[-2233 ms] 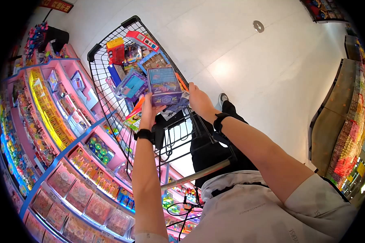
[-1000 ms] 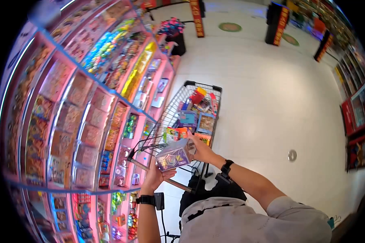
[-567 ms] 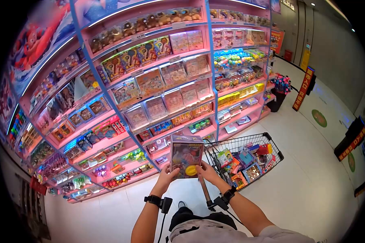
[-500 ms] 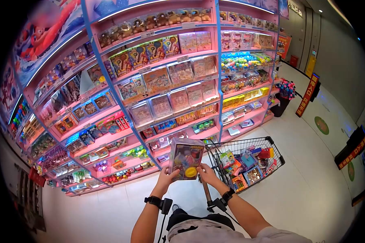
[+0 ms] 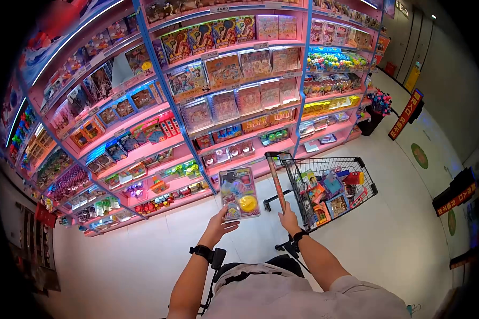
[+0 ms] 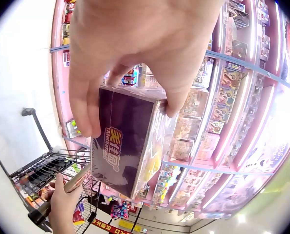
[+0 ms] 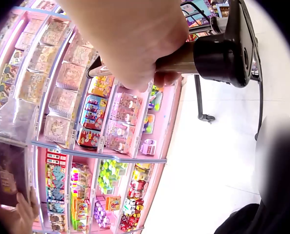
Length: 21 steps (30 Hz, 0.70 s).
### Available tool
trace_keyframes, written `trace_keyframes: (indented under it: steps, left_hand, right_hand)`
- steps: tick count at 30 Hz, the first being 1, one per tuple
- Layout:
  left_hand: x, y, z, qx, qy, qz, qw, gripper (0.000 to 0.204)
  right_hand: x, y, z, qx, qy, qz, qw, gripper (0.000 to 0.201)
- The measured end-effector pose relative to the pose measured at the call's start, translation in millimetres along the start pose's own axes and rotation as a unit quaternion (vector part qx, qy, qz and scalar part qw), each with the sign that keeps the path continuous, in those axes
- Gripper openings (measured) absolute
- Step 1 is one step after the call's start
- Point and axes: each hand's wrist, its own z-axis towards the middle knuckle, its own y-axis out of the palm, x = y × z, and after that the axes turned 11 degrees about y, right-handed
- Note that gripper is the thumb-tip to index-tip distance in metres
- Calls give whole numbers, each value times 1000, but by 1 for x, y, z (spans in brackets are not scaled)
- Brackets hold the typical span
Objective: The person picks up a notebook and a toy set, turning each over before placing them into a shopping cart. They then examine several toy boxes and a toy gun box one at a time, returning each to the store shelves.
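Note:
My left hand [image 5: 216, 227] holds a clear-fronted toy box [image 5: 238, 192] by its lower left part, with a round yellow piece showing inside. In the left wrist view, the thumb and fingers of the left hand [image 6: 140, 53] grip the box's edges around its dark purple side [image 6: 123, 141]. The right hand [image 5: 289, 220] is wrapped round the cart's handle bar [image 5: 276, 181]. From the right wrist, the right hand [image 7: 140, 44] curls over the bar [image 7: 179, 61] beside its black end fitting. The box and the right hand are apart.
The wire cart [image 5: 331, 162] stands at right, holding several packaged toys [image 5: 333, 183]. Pink shelves [image 5: 234, 130] packed with boxed goods run across the front and left. A plant pot [image 5: 371, 123] and red-lettered sign posts [image 5: 406, 114] stand farther right.
My right hand has left the box and moved onto the cart handle. The box stays in the left hand alone. The head view has swung from the cart to the shelves.

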Motion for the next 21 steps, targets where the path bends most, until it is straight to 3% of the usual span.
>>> trace_keyframes:
  steps: [7,15,21]
  left_hand:
    - [39,-80,-19,18,0,5,1000,66]
    - [58,-165,-51,46,-2,20,999,71]
    - [67,-208,-70,55,14,29,998,80]
  right_hand:
    - [-24,25,-27,46,34,-67,996,67]
    - [-74,78,-58,58,50,-48,996,64]
    - [-114,132,-70,73,7,36,997,64]
